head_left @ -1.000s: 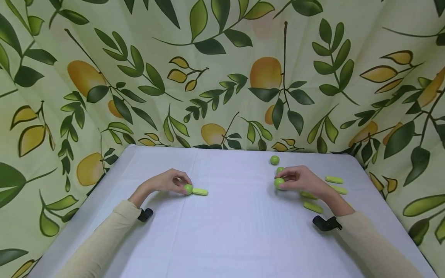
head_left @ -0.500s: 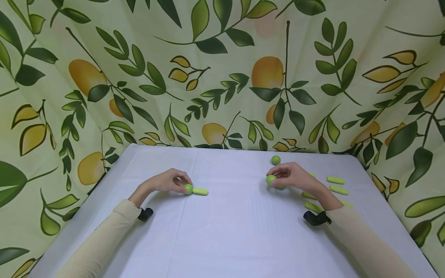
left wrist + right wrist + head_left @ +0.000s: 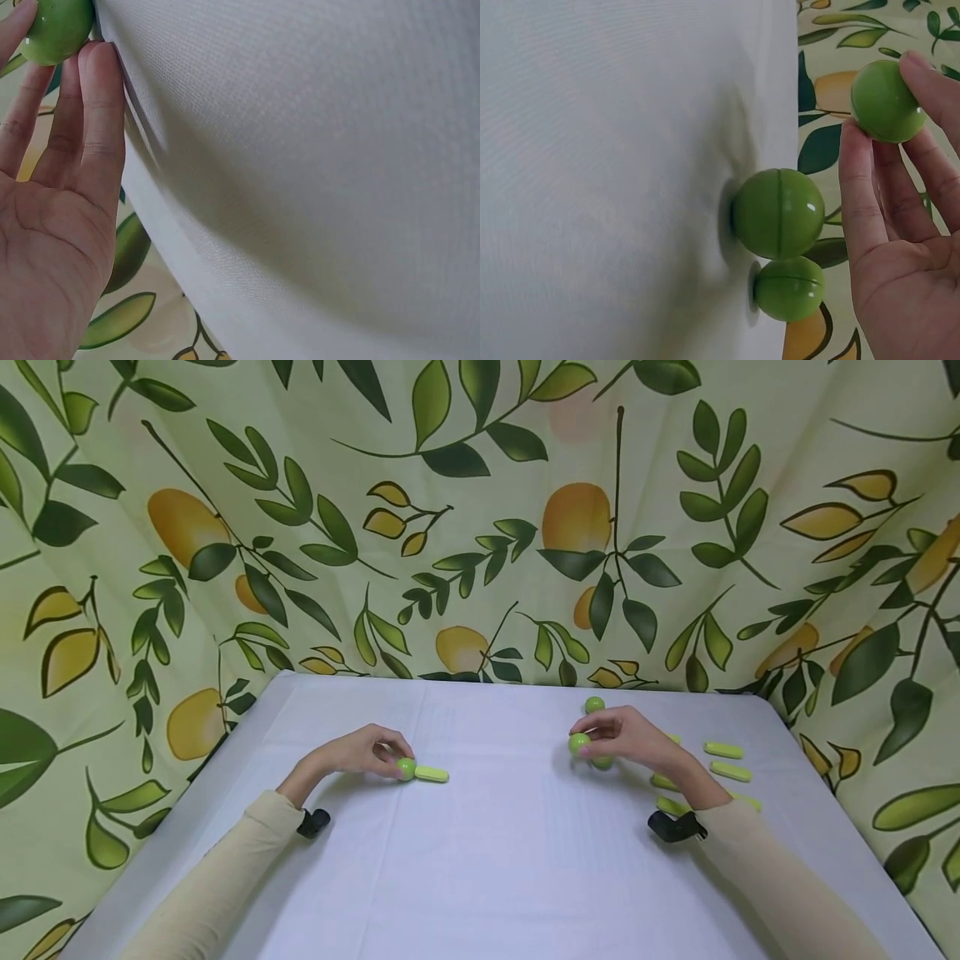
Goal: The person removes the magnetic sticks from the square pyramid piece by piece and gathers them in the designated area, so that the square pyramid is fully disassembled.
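Observation:
Near the left of the table, my left hand [image 3: 367,750] pinches a green ball [image 3: 406,768] between thumb and fingers. A short yellow-green stick [image 3: 432,774] lies on the cloth, its end against that ball. In the left wrist view the ball [image 3: 58,30] is partly cut off by the frame. Over the right side, my right hand [image 3: 626,735] holds another green ball [image 3: 578,744] by its fingertips. The right wrist view shows this ball [image 3: 887,101] raised off the table. Below it sit two seamed balls, a nearer one [image 3: 778,214] and a farther one [image 3: 789,289].
A white cloth covers the table [image 3: 480,860]. Several yellow-green sticks lie under and right of the right arm, including one stick [image 3: 731,771] beyond the wrist. One loose ball [image 3: 595,704] is near the back edge, another [image 3: 602,762] below the right hand. A leaf-patterned curtain [image 3: 480,527] hangs behind.
My right hand has moved left with a green ball in its fingertips. A loose ball now shows beneath that hand. My left hand, its ball and the stick stay in place.

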Demonstrator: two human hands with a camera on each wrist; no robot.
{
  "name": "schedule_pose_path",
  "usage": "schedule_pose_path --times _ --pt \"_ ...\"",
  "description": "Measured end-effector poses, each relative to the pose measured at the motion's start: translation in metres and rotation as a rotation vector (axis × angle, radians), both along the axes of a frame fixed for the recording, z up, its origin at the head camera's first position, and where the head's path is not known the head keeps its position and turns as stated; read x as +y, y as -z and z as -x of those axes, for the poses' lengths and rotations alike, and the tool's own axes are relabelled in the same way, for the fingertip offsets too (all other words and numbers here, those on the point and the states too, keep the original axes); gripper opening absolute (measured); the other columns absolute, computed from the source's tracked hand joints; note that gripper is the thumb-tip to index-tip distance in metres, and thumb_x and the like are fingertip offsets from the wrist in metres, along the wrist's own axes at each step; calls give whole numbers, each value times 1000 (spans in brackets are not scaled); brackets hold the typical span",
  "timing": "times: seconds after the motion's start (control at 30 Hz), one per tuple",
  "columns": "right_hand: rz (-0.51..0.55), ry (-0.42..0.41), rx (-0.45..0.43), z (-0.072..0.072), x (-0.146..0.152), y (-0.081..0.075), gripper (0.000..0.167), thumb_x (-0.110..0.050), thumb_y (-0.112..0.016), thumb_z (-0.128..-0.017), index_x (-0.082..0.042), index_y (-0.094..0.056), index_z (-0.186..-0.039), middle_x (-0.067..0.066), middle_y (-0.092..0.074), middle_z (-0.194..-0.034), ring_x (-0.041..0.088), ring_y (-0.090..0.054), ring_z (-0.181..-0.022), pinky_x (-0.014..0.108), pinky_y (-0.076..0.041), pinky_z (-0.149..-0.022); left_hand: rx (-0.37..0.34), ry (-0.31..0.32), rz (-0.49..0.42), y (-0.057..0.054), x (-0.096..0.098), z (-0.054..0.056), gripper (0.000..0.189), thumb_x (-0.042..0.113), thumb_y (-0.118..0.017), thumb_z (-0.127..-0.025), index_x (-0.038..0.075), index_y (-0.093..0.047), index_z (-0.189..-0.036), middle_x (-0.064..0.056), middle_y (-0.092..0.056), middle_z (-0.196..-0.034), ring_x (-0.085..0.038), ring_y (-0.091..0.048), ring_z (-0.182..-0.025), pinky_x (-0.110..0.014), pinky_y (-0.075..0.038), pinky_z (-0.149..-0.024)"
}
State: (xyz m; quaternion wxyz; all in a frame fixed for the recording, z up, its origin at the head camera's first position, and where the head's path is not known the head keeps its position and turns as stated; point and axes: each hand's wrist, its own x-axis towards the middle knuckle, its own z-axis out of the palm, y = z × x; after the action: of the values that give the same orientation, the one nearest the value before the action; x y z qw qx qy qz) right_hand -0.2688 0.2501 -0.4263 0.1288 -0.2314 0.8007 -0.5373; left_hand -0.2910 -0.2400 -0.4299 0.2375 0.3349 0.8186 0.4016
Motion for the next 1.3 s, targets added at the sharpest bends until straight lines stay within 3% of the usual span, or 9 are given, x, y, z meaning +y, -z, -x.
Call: schedule_pose_path --times 0.13,0.33,0.53,0.7,0.97,1.3 --pt "10 24 -4 -4 8 -5 37 -14 -85 -85 -2 -72 -117 13 -70 -115 27 -68 -101 30 -56 -84 -8 -7 8 1 0 1 25 5 -79 -88 3 -72 -112 -6 -67 -111 -26 -65 -100 -33 -55 -89" --pt "0 69 9 -11 30 -3 34 -12 -84 -86 -2 -72 -116 13 -69 -116 23 -67 -97 28 -56 -80 -9 8 -4 0 0 0 25 5 -79 -89 1 -71 -112 -7 -67 -112 -28 -65 -101 -33 -55 -88" --pt "-8 52 56 -22 44 1 35 -8 -82 -87 4 -70 -117 15 -69 -116 24 -67 -96 27 -56 -81 -14 10 -8 -2 0 0 25 5 -78 -89 1 -71 -113 -7 -67 -112 -28 -65 -100 -34 -55 -87" --pt "-33 26 73 -34 50 4 33 -8 -83 -86 0 -72 -116 14 -69 -114 23 -67 -96 27 -57 -80 -22 2 -2 -1 0 1 26 5 -79 -89 2 -71 -113 -7 -67 -112 -28 -65 -101 -34 -55 -88" --pt "-39 -32 87 -49 44 15 35 -8 -83 -86 3 -70 -116 15 -68 -113 22 -68 -102 29 -56 -86 -21 1 -5 -2 1 0 26 5 -78 -89 1 -71 -113 -8 -67 -113 -29 -64 -101 -33 -55 -88" --pt "-109 15 86 -60 31 20 34 -13 -85 -84 0 -72 -112 15 -69 -116 23 -68 -103 29 -56 -87 -28 0 -21 0 1 1 26 3 -78 -89 0 -71 -114 -9 -67 -113 -29 -64 -101 -33 -55 -88"
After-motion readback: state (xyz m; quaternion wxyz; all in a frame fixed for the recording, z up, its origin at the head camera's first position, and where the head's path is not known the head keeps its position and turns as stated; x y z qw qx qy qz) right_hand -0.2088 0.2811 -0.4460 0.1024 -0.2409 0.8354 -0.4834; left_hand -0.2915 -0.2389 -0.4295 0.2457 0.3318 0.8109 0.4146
